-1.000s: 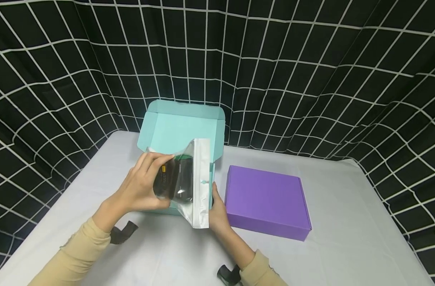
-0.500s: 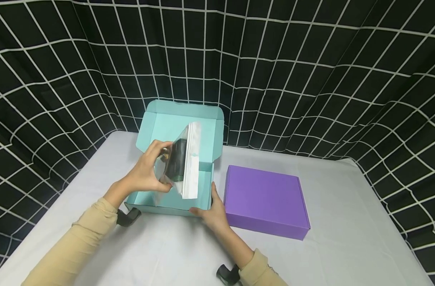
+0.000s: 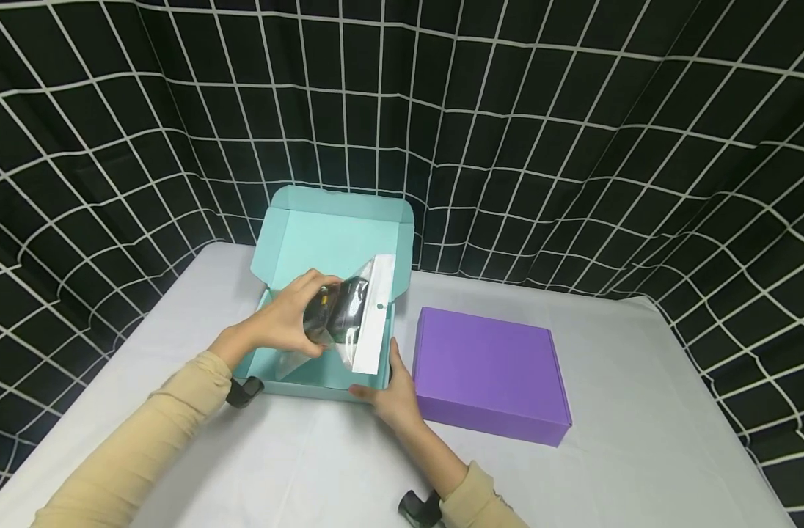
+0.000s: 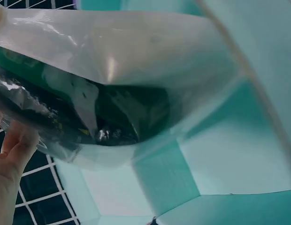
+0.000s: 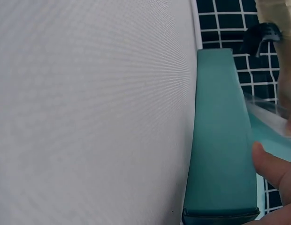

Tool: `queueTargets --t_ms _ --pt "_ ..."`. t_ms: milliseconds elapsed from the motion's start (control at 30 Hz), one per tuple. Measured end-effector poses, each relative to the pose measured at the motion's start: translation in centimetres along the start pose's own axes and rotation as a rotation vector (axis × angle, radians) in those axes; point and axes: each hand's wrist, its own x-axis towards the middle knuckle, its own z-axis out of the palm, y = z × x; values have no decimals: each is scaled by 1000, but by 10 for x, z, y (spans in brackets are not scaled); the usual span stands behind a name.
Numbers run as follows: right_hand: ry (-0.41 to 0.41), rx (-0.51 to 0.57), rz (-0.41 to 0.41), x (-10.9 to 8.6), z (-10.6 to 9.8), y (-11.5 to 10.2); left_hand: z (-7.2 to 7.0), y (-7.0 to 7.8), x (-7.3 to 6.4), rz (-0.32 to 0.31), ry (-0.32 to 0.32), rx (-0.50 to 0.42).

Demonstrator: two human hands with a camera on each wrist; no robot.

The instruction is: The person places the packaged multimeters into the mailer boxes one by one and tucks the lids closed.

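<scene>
My left hand [image 3: 283,315] grips a clear zip bag [image 3: 375,315] from its left side, thumb below and fingers above. Inside the bag is a dark item [image 3: 349,304] with green and a touch of yellow; its kind does not show. The bag is held tilted over an open teal cardboard box [image 3: 303,389], its white strip pointing right. In the left wrist view the transparent bag end [image 4: 192,61] hangs over the box's inside. My right hand [image 3: 397,396] holds the box's front right corner, thumb [image 5: 270,164] at the front wall's rim.
The box's lid [image 3: 339,235] stands raised at the back. A closed purple box [image 3: 491,367] lies just to the right on the white-covered table [image 3: 640,411]. Black curtain [image 3: 508,147] with white grid lines surrounds the table. Dark wrist-worn devices [image 3: 245,392] show beside the sleeves.
The left hand lifted the bag back over the teal box, then lowered and shifted it slightly right, turning its clear face upward. The right hand stays at the box corner.
</scene>
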Motion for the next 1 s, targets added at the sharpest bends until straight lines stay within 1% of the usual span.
queueTargets --t_ms 100,233,333,400,667,867,1000 --pt "-6 -6 -4 0 0 0 3 -2 1 -6 -49 57" --pt "-14 -3 -24 1 0 1 5 -2 3 2 -92 130" --pt "-9 -9 -44 0 -1 1 5 -2 2 9 -127 179" --pt "-5 -14 -47 0 -1 0 6 -2 1 2 -153 206" --pt "10 20 -30 -1 -1 -2 8 -11 -6 -67 -252 294" --pt "17 -3 13 -2 -1 -5 11 -18 -4 -124 -310 305" --pt "5 -12 39 -1 0 -6 16 -22 -3 -143 -359 339"
